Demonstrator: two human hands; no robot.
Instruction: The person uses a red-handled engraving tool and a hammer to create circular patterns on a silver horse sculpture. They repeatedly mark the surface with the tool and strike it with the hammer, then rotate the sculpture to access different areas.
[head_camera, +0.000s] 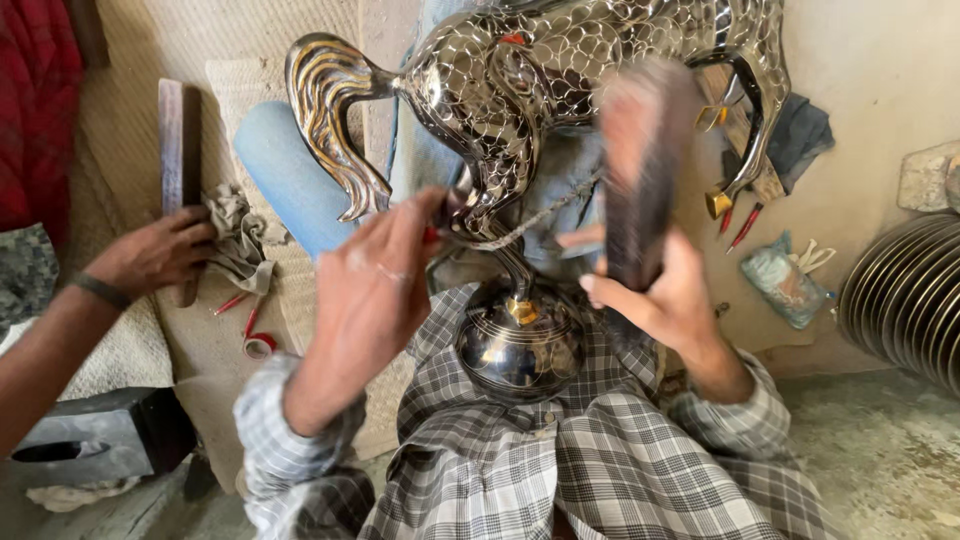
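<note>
A shiny metal horse figure (520, 90) with a scale pattern and a curled tail stands on a round metal ball base (520, 345) in my lap. My left hand (385, 275) grips a thin red-handled tool against the horse's hind leg. My right hand (665, 295) holds a dark wooden mallet-like block (640, 170) upright, blurred, just right of the leg. A twisted wire runs between the tool and the block.
Another person's hand (155, 250) rests on a grey rag (240, 235) at the left, beside a long flat bar (172, 140). Red-handled tools (745, 222) lie by the wall. A stack of metal discs (905, 295) stands right; a dark metal block (95, 435) lower left.
</note>
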